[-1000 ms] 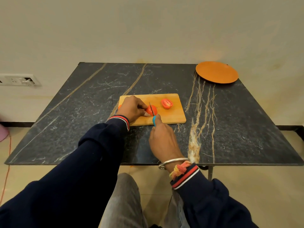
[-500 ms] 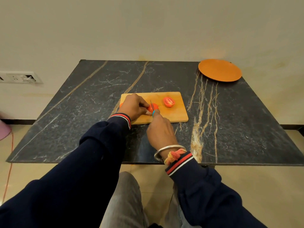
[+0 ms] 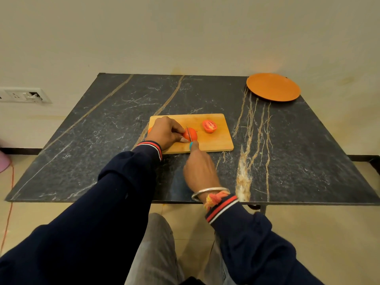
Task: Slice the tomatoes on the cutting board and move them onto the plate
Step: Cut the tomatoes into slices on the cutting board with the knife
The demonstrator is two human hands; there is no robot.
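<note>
Readable text: none anywhere in the frame.
Cutting board (image 3: 218,141): plain wood, no mark.
Plate (image 3: 273,87), upper right: plain orange, no lettering.
Wall socket panel (image 3: 24,95), left edge: any marking too small to read.

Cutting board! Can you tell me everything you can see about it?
The cutting board is a light wooden rectangle with rounded corners. It lies flat near the middle of the dark marble table. A tomato half lies cut face up on its right part. The left hand rests over its left part and holds another tomato piece down on it. The right hand holds a knife with a blue-green handle, its blade set across that piece.
</note>
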